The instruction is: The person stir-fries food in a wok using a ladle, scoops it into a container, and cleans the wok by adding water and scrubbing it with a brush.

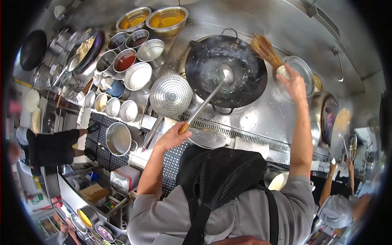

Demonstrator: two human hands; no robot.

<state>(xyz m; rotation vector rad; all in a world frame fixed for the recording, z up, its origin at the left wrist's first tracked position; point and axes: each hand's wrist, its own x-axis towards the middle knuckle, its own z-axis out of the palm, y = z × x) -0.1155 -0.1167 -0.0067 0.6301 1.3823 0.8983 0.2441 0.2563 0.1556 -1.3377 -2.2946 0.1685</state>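
My left hand [173, 138] holds the wooden end of a long-handled ladle [207, 100], its fingers loosely round the grip. The ladle's bowl dips into a big black wok [202, 83] with steamy, cloudy water in it. A bound bamboo wok brush [267, 52] is in my right hand [295, 85], gripped at its wrapped handle. Its splayed bristles point up and left at the wok's right rim. Below the brush is a round metal basin [307, 70], partly covered by my right hand. Left of the wok lies a perforated strainer [170, 94].
Several metal pots of sauces and powders stand at the left, including a red sauce [124, 61]. Two bowls of yellow oil [167, 18] are at the back. A tall pot [119, 139] stands at lower left. Other people work at the far left [53, 147] and lower right [341, 210].
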